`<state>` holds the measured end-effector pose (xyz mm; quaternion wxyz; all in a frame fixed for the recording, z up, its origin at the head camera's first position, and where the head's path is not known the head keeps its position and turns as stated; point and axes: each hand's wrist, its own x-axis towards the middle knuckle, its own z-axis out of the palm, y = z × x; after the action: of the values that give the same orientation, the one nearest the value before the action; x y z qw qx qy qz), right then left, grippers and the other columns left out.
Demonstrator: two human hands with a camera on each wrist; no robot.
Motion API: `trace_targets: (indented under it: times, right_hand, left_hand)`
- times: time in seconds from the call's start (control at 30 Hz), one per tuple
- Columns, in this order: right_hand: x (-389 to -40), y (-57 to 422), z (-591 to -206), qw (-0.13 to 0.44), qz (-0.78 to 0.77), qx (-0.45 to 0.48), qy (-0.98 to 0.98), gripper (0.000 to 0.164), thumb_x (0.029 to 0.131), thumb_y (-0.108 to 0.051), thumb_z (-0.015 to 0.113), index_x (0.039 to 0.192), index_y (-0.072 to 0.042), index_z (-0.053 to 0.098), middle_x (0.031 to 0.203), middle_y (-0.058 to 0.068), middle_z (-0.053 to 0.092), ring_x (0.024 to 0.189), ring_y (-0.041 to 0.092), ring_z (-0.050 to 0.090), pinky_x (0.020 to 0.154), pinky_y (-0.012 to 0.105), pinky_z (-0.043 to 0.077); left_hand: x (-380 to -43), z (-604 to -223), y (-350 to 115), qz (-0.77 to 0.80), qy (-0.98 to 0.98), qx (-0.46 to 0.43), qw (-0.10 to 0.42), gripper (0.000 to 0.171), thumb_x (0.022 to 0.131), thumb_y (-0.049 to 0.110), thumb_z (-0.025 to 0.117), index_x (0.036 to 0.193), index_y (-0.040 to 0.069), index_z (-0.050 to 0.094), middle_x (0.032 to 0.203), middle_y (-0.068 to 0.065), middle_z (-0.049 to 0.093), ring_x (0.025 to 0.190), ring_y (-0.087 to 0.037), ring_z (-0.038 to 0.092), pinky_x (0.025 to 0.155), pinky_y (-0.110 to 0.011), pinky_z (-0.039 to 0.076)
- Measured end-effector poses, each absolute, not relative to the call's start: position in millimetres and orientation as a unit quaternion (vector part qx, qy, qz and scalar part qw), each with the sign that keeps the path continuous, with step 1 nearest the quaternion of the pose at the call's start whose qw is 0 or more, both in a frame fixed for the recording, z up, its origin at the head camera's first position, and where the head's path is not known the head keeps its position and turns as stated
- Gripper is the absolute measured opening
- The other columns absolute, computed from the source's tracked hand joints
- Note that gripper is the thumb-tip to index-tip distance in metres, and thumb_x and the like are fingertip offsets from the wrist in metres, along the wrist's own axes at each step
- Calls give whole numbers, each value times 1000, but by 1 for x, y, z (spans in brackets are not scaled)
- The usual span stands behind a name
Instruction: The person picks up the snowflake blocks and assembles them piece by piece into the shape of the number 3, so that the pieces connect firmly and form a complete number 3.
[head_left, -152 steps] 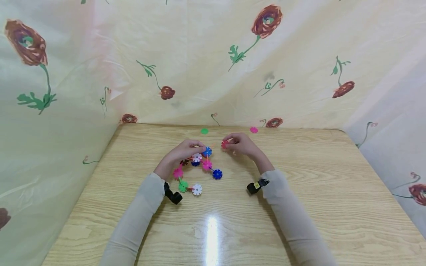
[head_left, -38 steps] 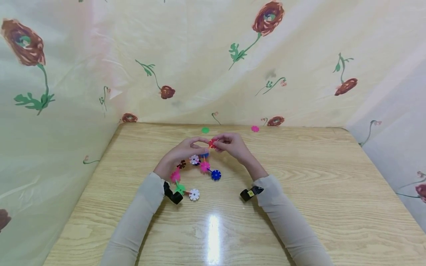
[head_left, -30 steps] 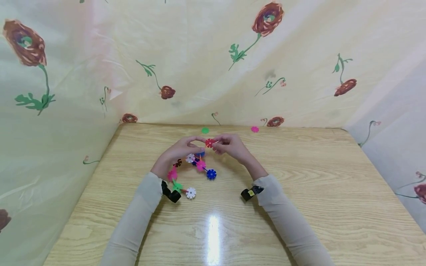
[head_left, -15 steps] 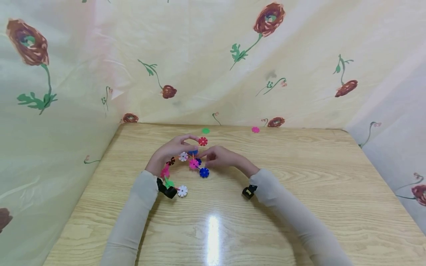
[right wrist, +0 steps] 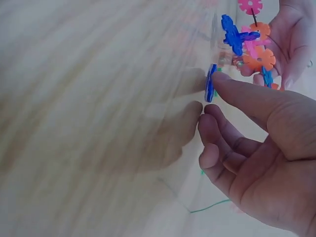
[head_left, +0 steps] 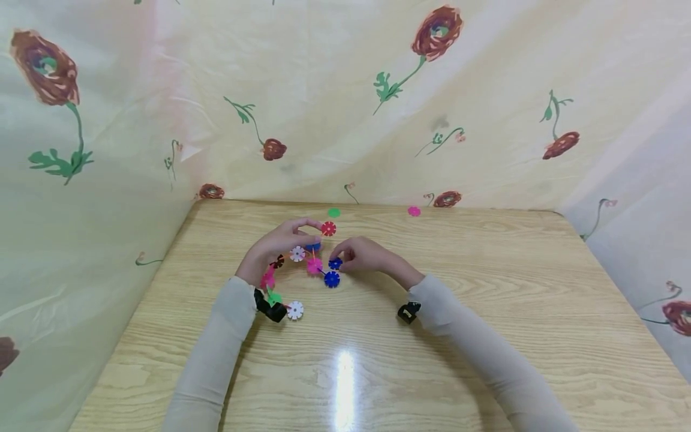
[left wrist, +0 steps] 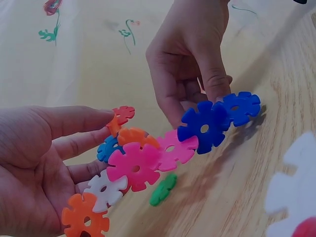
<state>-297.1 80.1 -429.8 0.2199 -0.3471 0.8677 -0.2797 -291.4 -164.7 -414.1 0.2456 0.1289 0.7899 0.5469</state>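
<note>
My left hand (head_left: pixel 281 239) holds a chain of interlocking snowflake discs near its light-blue disc (head_left: pixel 313 246). A red disc (head_left: pixel 329 228) sticks out past the left fingertips. Pink (head_left: pixel 315 266), white (head_left: pixel 297 254) and brown (head_left: pixel 278 261) discs belong to the same chain, which curves round to a white end disc (head_left: pixel 295 310). Another end is a dark blue disc (left wrist: pixel 204 127). My right hand (head_left: pixel 364 255) pinches a separate dark blue disc (right wrist: pixel 211 83) between thumb and fingers, low at the tabletop. The index fingertip's contact is partly hidden.
Loose green disc (head_left: pixel 334 212) and pink disc (head_left: pixel 414 211) lie at the back of the wooden table (head_left: pixel 486 300). A flowered cloth (head_left: pixel 324 120) hangs behind and at both sides. Black wrist cameras (head_left: pixel 408 312) sit on both wrists.
My right hand has let go of the red disc, which stays on the chain, and come down to the loose dark blue disc, shifting it right. My left hand has moved left with the chain.
</note>
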Motion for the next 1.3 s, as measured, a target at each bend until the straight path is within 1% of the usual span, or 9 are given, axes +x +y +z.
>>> trace_targets:
  times: [0.1, 0.3, 0.57, 0.7, 0.9, 1.0, 1.13, 1.2, 1.3]
  right_hand:
    - [-296, 83, -430, 209, -285, -331, 875, 19, 91, -7, 74, 110, -9, 76, 73, 0, 62, 66, 9, 52, 63, 21, 42]
    - [-296, 86, -431, 203, -277, -330, 880, 21, 91, -9, 75, 113, -9, 76, 77, 1, 63, 69, 10, 52, 65, 21, 42]
    - [-295, 93, -430, 201, -325, -284, 879, 19, 83, -4, 82, 95, -6, 68, 91, 7, 68, 84, 17, 63, 79, 29, 54]
    - [-295, 99, -429, 165, -357, -249, 885, 15, 86, 0, 77, 95, -6, 66, 93, 8, 68, 88, 19, 63, 80, 29, 54]
    - [-297, 105, -427, 97, -444, -190, 870, 11, 90, 0, 73, 100, 0, 70, 94, 16, 70, 78, 18, 64, 70, 28, 56]
    - [-298, 106, -426, 64, -485, -167, 856, 13, 91, -2, 74, 102, 1, 72, 97, 17, 72, 77, 18, 66, 70, 35, 60]
    - [-297, 105, -425, 37, -529, -145, 835, 13, 92, -4, 74, 103, 2, 72, 99, 19, 74, 83, 26, 69, 77, 48, 61]
    - [-297, 104, -424, 29, -540, -140, 829, 12, 92, -5, 74, 103, 2, 72, 100, 20, 74, 87, 31, 70, 79, 51, 61]
    - [-297, 103, -424, 17, -542, -140, 828, 11, 92, -5, 75, 101, 2, 72, 100, 21, 74, 90, 33, 70, 77, 44, 61]
  left_hand:
    - [-291, -413, -163, 547, 790, 130, 245, 40, 105, 24, 58, 141, 10, 54, 158, -14, 40, 137, -39, 52, 111, -56, 45]
    - [-291, -414, -160, 548, 790, 124, 247, 38, 105, 24, 59, 140, 11, 56, 157, -13, 42, 138, -38, 52, 111, -56, 45]
    - [-293, -416, -157, 548, 790, 114, 251, 38, 104, 27, 60, 140, 14, 56, 154, -14, 45, 136, -36, 53, 109, -52, 47]
    - [-292, -415, -155, 549, 789, 118, 250, 38, 105, 25, 58, 141, 13, 55, 156, -15, 42, 137, -36, 53, 110, -54, 46]
    - [-289, -414, -152, 552, 788, 115, 249, 38, 104, 25, 60, 139, 12, 56, 157, -14, 41, 138, -37, 52, 112, -57, 44]
    - [-290, -416, -150, 553, 787, 113, 250, 38, 104, 26, 59, 139, 13, 56, 156, -14, 42, 137, -37, 53, 112, -56, 44]
    - [-291, -418, -149, 551, 788, 112, 251, 37, 104, 26, 59, 139, 15, 57, 155, -14, 44, 135, -35, 54, 110, -53, 46]
    - [-292, -418, -148, 549, 789, 115, 250, 36, 105, 26, 58, 139, 15, 57, 155, -13, 44, 134, -35, 55, 108, -52, 48]
    - [-293, -419, -148, 549, 789, 121, 249, 35, 105, 25, 58, 138, 14, 58, 154, -12, 44, 132, -36, 56, 107, -51, 49]
